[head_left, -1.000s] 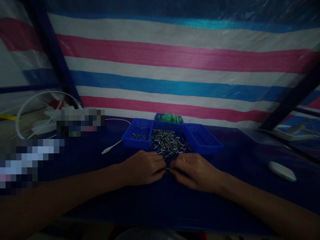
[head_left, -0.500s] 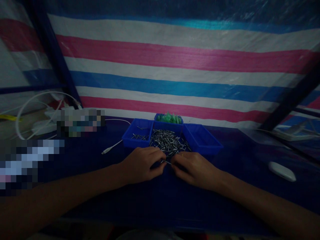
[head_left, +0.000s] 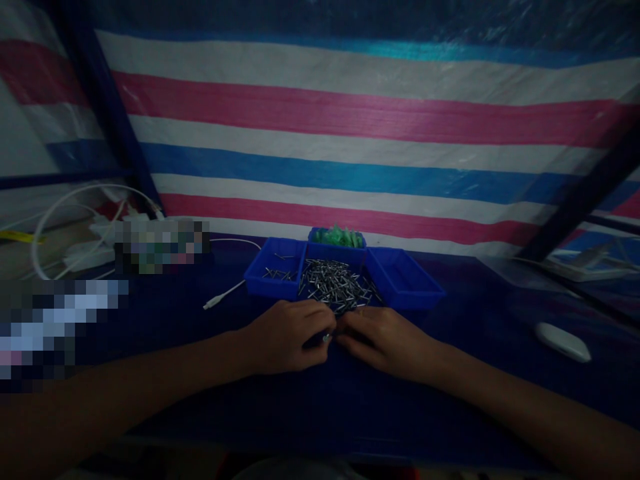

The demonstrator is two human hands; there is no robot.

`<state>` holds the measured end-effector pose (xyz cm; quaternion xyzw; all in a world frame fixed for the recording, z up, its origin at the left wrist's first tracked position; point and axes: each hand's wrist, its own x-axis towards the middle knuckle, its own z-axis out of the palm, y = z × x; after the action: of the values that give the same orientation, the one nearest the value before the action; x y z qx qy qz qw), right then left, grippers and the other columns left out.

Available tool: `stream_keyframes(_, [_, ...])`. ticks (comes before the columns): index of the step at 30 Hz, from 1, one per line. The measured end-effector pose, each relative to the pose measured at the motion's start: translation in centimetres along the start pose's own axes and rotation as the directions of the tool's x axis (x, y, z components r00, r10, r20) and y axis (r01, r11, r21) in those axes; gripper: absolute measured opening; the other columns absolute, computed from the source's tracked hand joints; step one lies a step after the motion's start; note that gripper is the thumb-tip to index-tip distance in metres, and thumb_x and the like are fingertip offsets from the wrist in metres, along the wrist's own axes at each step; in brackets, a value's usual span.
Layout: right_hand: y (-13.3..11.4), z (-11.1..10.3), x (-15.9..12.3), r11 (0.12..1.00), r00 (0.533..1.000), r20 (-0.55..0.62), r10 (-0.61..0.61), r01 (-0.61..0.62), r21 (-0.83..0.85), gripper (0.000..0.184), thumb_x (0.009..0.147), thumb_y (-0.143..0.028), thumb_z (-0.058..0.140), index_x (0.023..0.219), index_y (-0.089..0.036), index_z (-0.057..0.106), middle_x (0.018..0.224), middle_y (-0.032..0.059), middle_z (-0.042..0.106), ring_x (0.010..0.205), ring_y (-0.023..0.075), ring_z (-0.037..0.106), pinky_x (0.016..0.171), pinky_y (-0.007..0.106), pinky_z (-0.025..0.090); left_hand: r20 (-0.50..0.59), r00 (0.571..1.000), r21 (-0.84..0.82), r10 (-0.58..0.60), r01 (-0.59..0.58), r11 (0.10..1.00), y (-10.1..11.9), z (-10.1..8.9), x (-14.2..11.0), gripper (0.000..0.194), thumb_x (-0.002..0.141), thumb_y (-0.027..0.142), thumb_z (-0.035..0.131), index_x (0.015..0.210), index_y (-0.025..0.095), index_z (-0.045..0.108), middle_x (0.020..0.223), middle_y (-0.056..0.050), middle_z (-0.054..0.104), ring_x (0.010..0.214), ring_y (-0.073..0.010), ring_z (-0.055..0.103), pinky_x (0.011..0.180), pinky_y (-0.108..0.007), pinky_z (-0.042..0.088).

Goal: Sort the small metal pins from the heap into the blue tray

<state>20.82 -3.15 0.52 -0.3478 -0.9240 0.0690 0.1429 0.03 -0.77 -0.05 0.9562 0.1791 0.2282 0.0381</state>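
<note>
My left hand (head_left: 290, 335) and my right hand (head_left: 385, 340) lie close together on the dark blue table (head_left: 320, 400), fingertips almost touching. A small shiny metal piece (head_left: 326, 339) sits pinched at the left fingertips. The right fingers are curled beside it; what they hold is hidden. Just beyond both hands lies a heap of small metal pins (head_left: 337, 285). Behind it stand three blue trays: the left tray (head_left: 273, 267) with a few pins, the middle tray (head_left: 336, 247) with green pieces (head_left: 339, 235), the right tray (head_left: 405, 277).
A white cable with a plug (head_left: 220, 297) lies left of the trays. More white cables (head_left: 75, 227) coil at the far left. A white oval object (head_left: 563, 341) rests at the right. A striped tarpaulin (head_left: 350, 133) hangs behind the table.
Both hands shifted slightly, from working a thin pin between the fingertips to drawing closer together. The left fingertips now show a small shiny piece.
</note>
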Motion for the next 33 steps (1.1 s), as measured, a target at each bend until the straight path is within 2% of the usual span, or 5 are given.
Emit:
stream_keyframes(5, [0.2, -0.09, -0.08, 0.999, 1.0, -0.001, 0.029, -0.029, -0.022, 0.014, 0.088, -0.027, 0.045, 0.086, -0.015, 0.053, 0.072, 0.002, 0.057, 0.064, 0.0121, 0.053, 0.058, 0.023, 0.036, -0.007, 0.996, 0.042, -0.086, 0.086, 0.995, -0.17, -0.12, 0.04, 0.008, 0.077, 0.017, 0.047, 0.083, 0.017, 0.051, 0.071, 0.001, 0.057, 0.064, -0.0114, 0.054, 0.057, -0.022, 0.04])
stream_keyframes(10, [0.19, -0.1, -0.19, 0.997, 0.999, -0.013, 0.044, -0.045, -0.057, 0.019, 0.089, -0.031, 0.044, 0.085, -0.015, 0.052, 0.071, 0.0022, 0.057, 0.063, 0.0125, 0.053, 0.058, 0.024, 0.036, 0.007, 0.998, 0.111, -0.059, 0.058, 0.992, -0.43, -0.1, 0.23, 0.009, 0.085, 0.02, 0.045, 0.085, 0.016, 0.054, 0.075, 0.0, 0.059, 0.069, -0.0118, 0.055, 0.059, -0.022, 0.04])
stream_keyframes(18, [0.14, -0.23, -0.11, 0.997, 1.0, -0.001, 0.026, -0.026, -0.077, 0.018, 0.091, -0.027, 0.04, 0.091, -0.014, 0.054, 0.075, 0.0042, 0.058, 0.067, 0.0135, 0.055, 0.06, 0.024, 0.038, 0.056, 0.998, 0.193, -0.012, 0.001, 0.981, -0.68, 0.29, 0.03, 0.016, 0.09, 0.026, 0.043, 0.085, 0.017, 0.055, 0.076, 0.0, 0.058, 0.069, -0.0119, 0.054, 0.06, -0.022, 0.04])
stream_keyframes(25, [0.25, -0.21, -0.19, 0.994, 0.999, -0.035, 0.039, -0.043, -0.099, 0.019, 0.091, -0.025, 0.038, 0.087, -0.015, 0.054, 0.073, 0.0035, 0.058, 0.065, 0.0132, 0.054, 0.06, 0.024, 0.037, 0.076, 0.991, 0.206, -0.111, 0.093, 0.974, -0.5, -0.18, 0.06, 0.015, 0.087, 0.028, 0.047, 0.086, 0.016, 0.055, 0.077, -0.001, 0.058, 0.072, -0.0144, 0.056, 0.06, -0.024, 0.041])
stream_keyframes(33, [0.44, -0.07, -0.1, 0.991, 0.999, -0.042, 0.029, -0.034, -0.128, 0.019, 0.09, -0.025, 0.039, 0.087, -0.015, 0.054, 0.072, 0.0031, 0.056, 0.063, 0.0125, 0.052, 0.058, 0.024, 0.035, 0.108, 0.988, 0.221, -0.11, 0.084, 0.972, -0.53, -0.16, 0.14, 0.016, 0.088, 0.023, 0.044, 0.08, 0.015, 0.055, 0.074, -0.001, 0.058, 0.068, -0.0141, 0.054, 0.059, -0.025, 0.041])
